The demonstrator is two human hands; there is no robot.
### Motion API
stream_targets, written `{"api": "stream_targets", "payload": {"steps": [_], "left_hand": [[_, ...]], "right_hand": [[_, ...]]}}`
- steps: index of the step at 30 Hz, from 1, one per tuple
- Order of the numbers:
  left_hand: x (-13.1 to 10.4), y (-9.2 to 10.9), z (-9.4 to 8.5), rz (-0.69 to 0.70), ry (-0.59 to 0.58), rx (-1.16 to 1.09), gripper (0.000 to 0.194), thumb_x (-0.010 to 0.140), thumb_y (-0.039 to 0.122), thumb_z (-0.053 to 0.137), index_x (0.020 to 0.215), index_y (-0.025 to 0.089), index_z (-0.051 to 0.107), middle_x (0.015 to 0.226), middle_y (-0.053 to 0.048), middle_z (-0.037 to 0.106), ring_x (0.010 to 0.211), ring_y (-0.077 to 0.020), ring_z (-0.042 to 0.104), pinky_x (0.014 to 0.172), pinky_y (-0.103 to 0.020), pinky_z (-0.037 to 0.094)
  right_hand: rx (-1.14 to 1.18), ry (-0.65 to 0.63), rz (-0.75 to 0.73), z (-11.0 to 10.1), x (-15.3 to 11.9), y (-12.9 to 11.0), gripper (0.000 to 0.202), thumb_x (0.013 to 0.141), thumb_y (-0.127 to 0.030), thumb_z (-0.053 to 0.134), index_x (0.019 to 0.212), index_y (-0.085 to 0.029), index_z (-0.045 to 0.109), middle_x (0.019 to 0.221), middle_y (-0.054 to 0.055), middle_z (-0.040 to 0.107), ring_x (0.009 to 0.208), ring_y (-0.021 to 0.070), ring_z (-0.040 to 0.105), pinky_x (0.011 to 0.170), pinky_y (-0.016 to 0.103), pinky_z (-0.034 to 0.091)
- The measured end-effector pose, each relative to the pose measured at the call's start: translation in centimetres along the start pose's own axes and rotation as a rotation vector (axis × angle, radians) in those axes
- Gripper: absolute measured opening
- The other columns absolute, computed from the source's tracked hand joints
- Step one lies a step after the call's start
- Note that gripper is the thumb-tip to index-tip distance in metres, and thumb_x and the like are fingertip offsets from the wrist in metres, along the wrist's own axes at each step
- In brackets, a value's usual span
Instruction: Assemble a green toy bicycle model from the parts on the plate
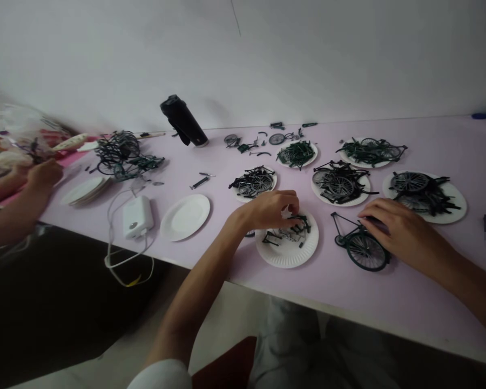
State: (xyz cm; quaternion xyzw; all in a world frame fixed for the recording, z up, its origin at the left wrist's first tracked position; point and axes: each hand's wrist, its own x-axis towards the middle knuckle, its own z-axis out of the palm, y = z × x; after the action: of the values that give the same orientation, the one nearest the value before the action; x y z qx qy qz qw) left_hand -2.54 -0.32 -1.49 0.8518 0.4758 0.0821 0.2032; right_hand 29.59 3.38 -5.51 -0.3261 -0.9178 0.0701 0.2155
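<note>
My left hand point(272, 209) reaches over a white paper plate point(287, 259), its fingers bent down and closed among small dark and silvery parts point(285, 235). What the fingertips pinch, if anything, I cannot make out. To the right, my right hand point(397, 227) is closed at the upper edge of a dark green model bicycle frame point(348, 233) with one spoked wheel point(368, 252). This part-built bicycle lies low over the pink table, and the fingers hide its far end.
Plates with black frames and wheels point(255, 182), point(340, 183), point(423, 194) and green parts point(295, 155), point(372, 150) stand behind. Leftward are a bare plate point(185, 218), white power bank with cable point(137, 217), black bottle point(184, 121), tangled bicycles point(121, 156) and another person's hand point(44, 175).
</note>
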Motion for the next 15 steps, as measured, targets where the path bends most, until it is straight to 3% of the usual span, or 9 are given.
{"api": "stream_targets", "payload": {"steps": [15], "left_hand": [[0.02, -0.69, 0.08, -0.028, 0.030, 0.003, 0.010, 0.087, 0.025, 0.063, 0.091, 0.017, 0.066, 0.095, -0.005, 0.068, 0.076, -0.0136, 0.059, 0.067, -0.027, 0.044]], "right_hand": [[-0.003, -0.019, -0.001, 0.05, -0.12, 0.24, 0.017, 0.096, -0.027, 0.050, 0.094, -0.019, 0.066, 0.097, 0.009, 0.068, 0.093, 0.0258, 0.064, 0.086, 0.042, 0.051]]}}
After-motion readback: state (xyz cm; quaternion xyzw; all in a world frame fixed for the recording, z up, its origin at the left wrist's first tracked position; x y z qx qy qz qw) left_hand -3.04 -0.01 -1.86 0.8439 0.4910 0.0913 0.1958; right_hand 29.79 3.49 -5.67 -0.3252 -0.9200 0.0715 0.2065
